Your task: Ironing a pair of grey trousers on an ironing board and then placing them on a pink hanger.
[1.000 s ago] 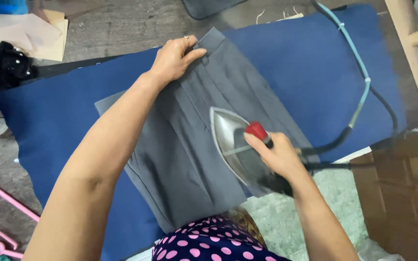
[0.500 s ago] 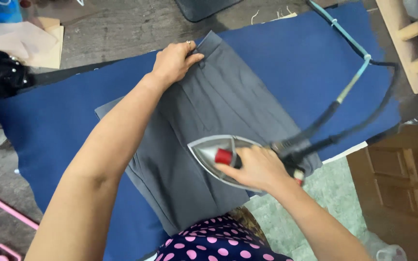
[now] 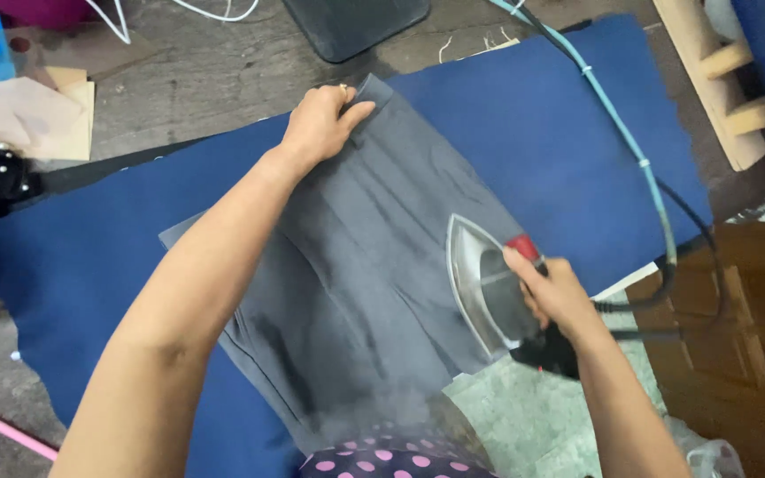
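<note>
Steam iron on grey cloth, one hand gripping, one hand pinning.

The right hand has its fingers clenched round the handle of the steam iron, whose silvery sole sits tilted on the right edge of the grey garment; a red button shows just above the knuckles. The left hand lies at the garment's far corner, fingers curled down on the fabric and pinching its top edge (the thumb points toward a small folded flap). The garment is spread on a blue padded cloth, which stretches beyond the fingertips of both hands. A black cord and pale blue hose run away from the iron's heel, behind the right wrist. Faint steam hangs low over the near hem.
</note>
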